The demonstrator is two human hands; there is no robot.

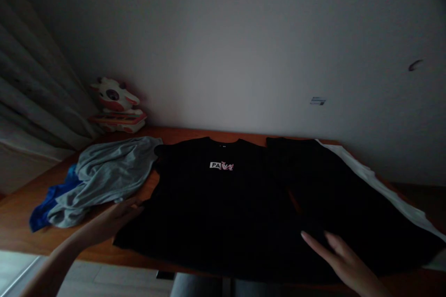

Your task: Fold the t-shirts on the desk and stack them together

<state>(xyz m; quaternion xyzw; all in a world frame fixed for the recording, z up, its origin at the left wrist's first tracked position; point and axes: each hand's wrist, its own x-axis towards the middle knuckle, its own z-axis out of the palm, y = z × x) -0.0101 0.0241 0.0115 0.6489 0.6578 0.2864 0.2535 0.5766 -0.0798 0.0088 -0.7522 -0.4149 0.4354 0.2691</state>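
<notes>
A black T-shirt (209, 209) lies spread front up on the table, collar away from me, with a small white and pink print on its chest. My left hand (120, 216) is at its left side edge, fingers closed on the cloth there. On the opposite side, my right hand (336, 250) grips dark cloth at the shirt's lower right, between thumb and fingers. Just where that cloth ends is hard to see in the dim light. Other black clothing (324, 185) lies directly to the right, its near part merging with the shirt.
A crumpled grey garment (114, 171) lies at the left over a blue one (57, 199). White cloth (383, 185) shows along the right side of the black clothing. A cow-shaped toy (116, 106) stands at the back left of the wooden table (21, 213), near a curtain (31, 69).
</notes>
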